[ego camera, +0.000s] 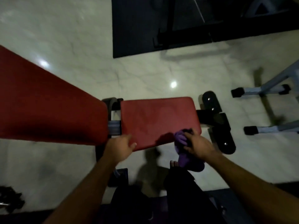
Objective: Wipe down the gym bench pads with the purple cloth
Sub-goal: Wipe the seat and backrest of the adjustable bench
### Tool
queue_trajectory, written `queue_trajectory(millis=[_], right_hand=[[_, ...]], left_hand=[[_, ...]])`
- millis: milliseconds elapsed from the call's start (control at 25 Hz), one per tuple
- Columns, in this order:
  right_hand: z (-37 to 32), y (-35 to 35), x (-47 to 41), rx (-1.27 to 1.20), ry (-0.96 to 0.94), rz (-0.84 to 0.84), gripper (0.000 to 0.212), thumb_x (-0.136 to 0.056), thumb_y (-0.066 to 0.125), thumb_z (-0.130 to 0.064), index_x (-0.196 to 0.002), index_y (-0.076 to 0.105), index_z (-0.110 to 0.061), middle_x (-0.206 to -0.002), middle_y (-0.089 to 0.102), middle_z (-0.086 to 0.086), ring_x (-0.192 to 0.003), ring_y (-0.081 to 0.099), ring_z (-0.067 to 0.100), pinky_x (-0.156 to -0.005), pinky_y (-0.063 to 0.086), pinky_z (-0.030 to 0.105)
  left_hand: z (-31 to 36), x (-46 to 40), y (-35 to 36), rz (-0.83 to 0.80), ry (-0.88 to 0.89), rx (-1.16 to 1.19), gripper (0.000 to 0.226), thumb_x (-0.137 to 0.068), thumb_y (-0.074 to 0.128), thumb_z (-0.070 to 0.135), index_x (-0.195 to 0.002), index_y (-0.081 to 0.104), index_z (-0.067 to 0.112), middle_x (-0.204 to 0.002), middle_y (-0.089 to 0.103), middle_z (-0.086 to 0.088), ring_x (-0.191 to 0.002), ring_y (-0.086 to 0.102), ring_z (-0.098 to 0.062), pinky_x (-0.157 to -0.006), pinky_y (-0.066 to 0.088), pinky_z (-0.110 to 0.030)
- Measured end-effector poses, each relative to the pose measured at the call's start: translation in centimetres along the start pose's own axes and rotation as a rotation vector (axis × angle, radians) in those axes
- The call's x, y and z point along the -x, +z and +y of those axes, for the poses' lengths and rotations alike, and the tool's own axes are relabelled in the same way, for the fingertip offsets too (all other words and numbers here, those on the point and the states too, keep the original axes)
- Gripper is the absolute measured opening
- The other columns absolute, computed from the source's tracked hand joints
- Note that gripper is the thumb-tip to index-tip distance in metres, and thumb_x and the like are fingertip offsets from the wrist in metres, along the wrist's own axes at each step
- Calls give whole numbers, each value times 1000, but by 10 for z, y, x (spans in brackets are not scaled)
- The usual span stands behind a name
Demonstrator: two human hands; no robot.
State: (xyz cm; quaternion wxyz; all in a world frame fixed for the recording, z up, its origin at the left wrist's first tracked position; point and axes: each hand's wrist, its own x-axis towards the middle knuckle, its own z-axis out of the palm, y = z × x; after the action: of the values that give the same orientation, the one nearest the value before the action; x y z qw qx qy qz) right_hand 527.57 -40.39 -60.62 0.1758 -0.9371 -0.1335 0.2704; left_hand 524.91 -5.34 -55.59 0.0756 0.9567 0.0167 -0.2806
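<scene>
The right hand (196, 145) clutches the bunched purple cloth (182, 139) at the small red padded seat's (155, 122) near corner, the left hand (120, 145) loose-fingered, seemingly steadying its edge — the cloth's dangling tail may miss the pad.

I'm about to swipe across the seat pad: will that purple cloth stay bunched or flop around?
Probably floppy: the purple cloth droops in loose folds below the right hand, off the near edge of the seat pad. It looks soft and light, so the hanging tail may drag or snag; a fuller grip would likely help.
</scene>
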Motion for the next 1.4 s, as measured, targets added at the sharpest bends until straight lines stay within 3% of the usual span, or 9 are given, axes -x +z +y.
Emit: queue_trajectory(millis=[120,320,520,640,800,960,1120,1240,1400], right_hand=[[-56,-62,50,-153,-77,47,53,-89,59,-59,-135,50,-34,-128,40,0,-101,61,22,-82,49,33],[-115,-138,99,-371,-271,47,62,-90,32,-76,-127,60,-35,-127,56,-21,-121,51,0,-109,36,29],[-167,-176,103,-540,-409,-49,21,-95,55,-52,-111,66,-42,-111,58,-22,-112,56,0,-99,40,18],[-203,-186,87,-499,-489,-124,14,-96,59,-42,-103,68,-34,-102,61,-13,-102,57,3,-91,43,20],[-272,-177,67,-481,-527,-283,11,-92,67,-37,-102,69,-33,-101,72,-13,-94,68,5,-85,55,31],[-358,-146,62,-336,-681,-399,23,-92,67,-21,-102,67,-42,-97,72,-12,-89,68,5,-77,55,25],[-456,-114,65,-159,-819,-518,13,-89,67,-23,-101,68,-30,-93,70,-10,-88,66,6,-80,55,32],[-519,-95,73,-3,-928,-544,9,-90,69,-26,-99,69,-26,-85,65,-6,-85,59,4,-74,46,26],[-592,-67,81,-43,-986,-624,9,-93,67,-26,-102,68,-27,-91,70,-12,-87,64,-2,-76,51,24]], left_hand=[[45,59,-30,-99,89,453,57,-97,59,52,-150,38,47,-147,56,5,-126,58,-11,-104,50,-35],[76,129,-91,-7,162,686,73,-93,67,48,-146,18,59,-156,37,15,-128,52,5,-107,44,-21],[66,166,-115,-20,89,1115,100,-73,85,61,-153,25,55,-152,42,18,-133,51,-3,-113,42,-28],[56,189,-109,174,-28,1378,76,-78,85,35,-143,47,37,-129,70,-4,-124,64,-20,-106,50,-32],[16,232,-95,530,-263,1674,72,-69,81,35,-133,55,16,-126,71,-8,-120,65,-29,-94,55,-34],[-30,287,-76,661,-421,1867,72,-76,85,40,-139,49,31,-134,66,-2,-117,68,-16,-84,59,-31],[-78,330,-57,695,-534,2070,36,-99,64,21,-133,55,28,-114,75,4,-94,74,-6,-67,56,-19],[-120,356,-55,728,-545,2102,28,-100,59,19,-126,64,10,-95,79,3,-85,74,-6,-66,54,-15],[-182,384,-40,932,-633,2134,38,-88,67,27,-120,69,7,-111,77,-11,-104,74,-22,-82,56,-24]])
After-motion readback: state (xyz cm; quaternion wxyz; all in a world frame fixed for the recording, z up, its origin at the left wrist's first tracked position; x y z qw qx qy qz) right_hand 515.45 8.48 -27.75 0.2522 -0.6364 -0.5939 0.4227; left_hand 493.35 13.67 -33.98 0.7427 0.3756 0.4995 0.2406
